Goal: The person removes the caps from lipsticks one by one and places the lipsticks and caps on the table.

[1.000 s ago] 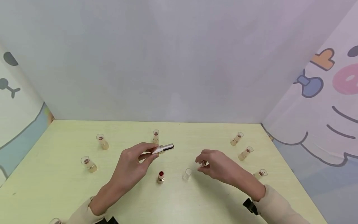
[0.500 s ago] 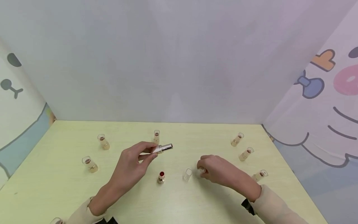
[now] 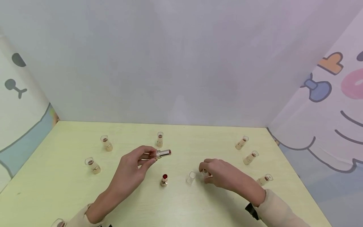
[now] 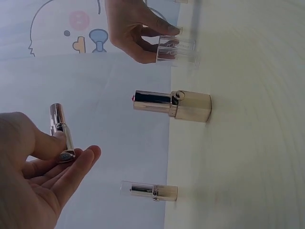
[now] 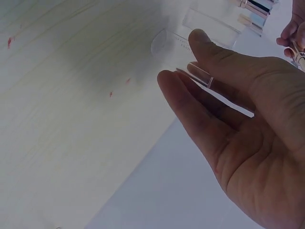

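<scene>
My left hand (image 3: 131,171) pinches an uncapped lipstick (image 3: 164,153) above the table, its open end pointing right and reddish inside. In the left wrist view, thumb and fingers grip the gold base of that lipstick (image 4: 57,117). A second uncapped lipstick (image 3: 164,180) stands upright between my hands, dark red at the top. Right of it stands a clear cap (image 3: 191,178). Low over the table, my right hand (image 3: 224,175) has thumb and fingers around another clear cap (image 5: 200,74), partly hidden by the thumb in the right wrist view.
Several capped gold lipsticks stand around: one at the back middle (image 3: 160,139), others at left (image 3: 93,165) and right (image 3: 251,157). One capped lipstick (image 3: 58,223) is cut off at the lower left. A grey backdrop (image 3: 170,63) rises behind the pale yellow table (image 3: 158,211).
My left hand has shifted slightly left, turning the lipstick's open end more toward the head camera. My right hand has come down to the table with the clear cap, its fingers spreading a little.
</scene>
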Available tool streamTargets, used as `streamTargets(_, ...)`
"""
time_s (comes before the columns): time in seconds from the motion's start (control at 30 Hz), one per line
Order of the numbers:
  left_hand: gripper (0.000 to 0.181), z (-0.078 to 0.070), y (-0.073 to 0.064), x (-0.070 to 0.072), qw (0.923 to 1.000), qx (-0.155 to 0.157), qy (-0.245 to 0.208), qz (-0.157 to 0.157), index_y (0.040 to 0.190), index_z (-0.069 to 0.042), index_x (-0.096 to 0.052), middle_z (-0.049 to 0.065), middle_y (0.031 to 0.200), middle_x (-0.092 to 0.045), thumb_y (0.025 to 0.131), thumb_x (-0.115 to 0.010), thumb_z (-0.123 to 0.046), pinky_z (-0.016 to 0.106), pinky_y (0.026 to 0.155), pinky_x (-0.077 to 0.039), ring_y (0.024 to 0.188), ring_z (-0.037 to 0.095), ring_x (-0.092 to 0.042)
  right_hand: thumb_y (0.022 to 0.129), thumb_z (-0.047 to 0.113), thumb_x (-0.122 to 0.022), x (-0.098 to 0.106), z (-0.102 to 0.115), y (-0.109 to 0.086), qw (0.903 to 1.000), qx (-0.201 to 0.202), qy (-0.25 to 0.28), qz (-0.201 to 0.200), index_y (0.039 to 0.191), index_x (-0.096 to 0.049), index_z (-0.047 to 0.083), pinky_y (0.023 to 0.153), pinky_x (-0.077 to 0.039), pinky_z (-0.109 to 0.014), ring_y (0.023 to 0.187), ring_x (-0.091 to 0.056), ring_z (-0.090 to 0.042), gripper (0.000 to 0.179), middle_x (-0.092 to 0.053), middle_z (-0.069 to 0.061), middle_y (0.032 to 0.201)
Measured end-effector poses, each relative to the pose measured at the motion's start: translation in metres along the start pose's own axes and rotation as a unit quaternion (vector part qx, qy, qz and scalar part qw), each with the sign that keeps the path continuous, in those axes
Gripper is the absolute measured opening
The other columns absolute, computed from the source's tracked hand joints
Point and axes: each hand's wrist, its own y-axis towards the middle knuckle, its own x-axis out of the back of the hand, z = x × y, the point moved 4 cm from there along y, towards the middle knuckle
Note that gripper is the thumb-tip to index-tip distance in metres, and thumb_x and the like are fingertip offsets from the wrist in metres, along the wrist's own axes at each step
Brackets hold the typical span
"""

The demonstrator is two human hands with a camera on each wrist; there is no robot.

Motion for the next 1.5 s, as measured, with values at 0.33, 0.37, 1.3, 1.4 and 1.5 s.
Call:
streamTargets(0.33,0.027,0.007,-0.015,0.007,0.9991,0.037,0.021,0.004,0.110,-0.022,-0.070,-0.010,0.101,-0.076,0.093,-0.077,-0.003,0.021,0.084,-0.063,0.094,0.003,-0.075,0.087,0.025,-0.086,0.010,0.002,-0.006,0.9999,-0.002,0.007,-0.009,0.122,-0.069,0.012,0.071,-0.056,-0.025,0.089,-0.069,-0.012,0.041,-0.071,0.000,0.114)
streamTargets(0.37,0.027,0.009,-0.017,0.008,0.9989,0.041,0.023,0.006,0.110,-0.022,-0.070,-0.010,0.102,-0.076,0.093,-0.077,-0.003,0.021,0.084,-0.063,0.094,0.005,-0.075,0.087,0.027,-0.086,0.013,0.002,-0.006,0.9999,-0.001,0.007,-0.012,0.121,-0.070,0.013,0.070,-0.056,-0.025,0.090,-0.069,-0.013,0.040,-0.071,0.001,0.115)
streamTargets(1.3,0.039,0.036,-0.064,0.008,0.9902,0.031,0.136,0.000,0.107,-0.029,-0.064,-0.025,0.097,-0.074,0.085,-0.084,-0.004,0.031,0.084,-0.060,0.092,-0.005,-0.069,0.097,0.022,-0.077,0.054,0.025,0.075,0.9848,0.068,0.057,-0.149,0.125,-0.069,0.017,0.085,-0.062,-0.031,0.101,-0.073,-0.014,0.030,-0.074,0.003,0.119)
streamTargets(1.4,0.042,0.037,-0.064,0.008,0.9895,0.011,0.144,-0.014,0.104,-0.031,-0.066,-0.028,0.101,-0.066,0.081,-0.087,-0.003,0.026,0.079,-0.058,0.089,-0.004,-0.063,0.096,0.019,-0.077,0.057,0.028,0.087,0.9835,0.070,0.079,-0.147,0.124,-0.070,0.014,0.086,-0.063,-0.032,0.101,-0.073,-0.015,0.029,-0.074,0.000,0.118)
streamTargets(1.5,0.045,0.037,-0.065,0.008,0.9877,-0.012,0.153,-0.030,0.101,-0.031,-0.067,-0.026,0.100,-0.061,0.076,-0.090,-0.002,0.023,0.074,-0.054,0.086,-0.002,-0.058,0.096,0.018,-0.077,0.058,0.031,0.100,0.9825,0.075,0.090,-0.145,0.124,-0.070,0.012,0.087,-0.064,-0.031,0.101,-0.073,-0.015,0.029,-0.075,-0.001,0.119)
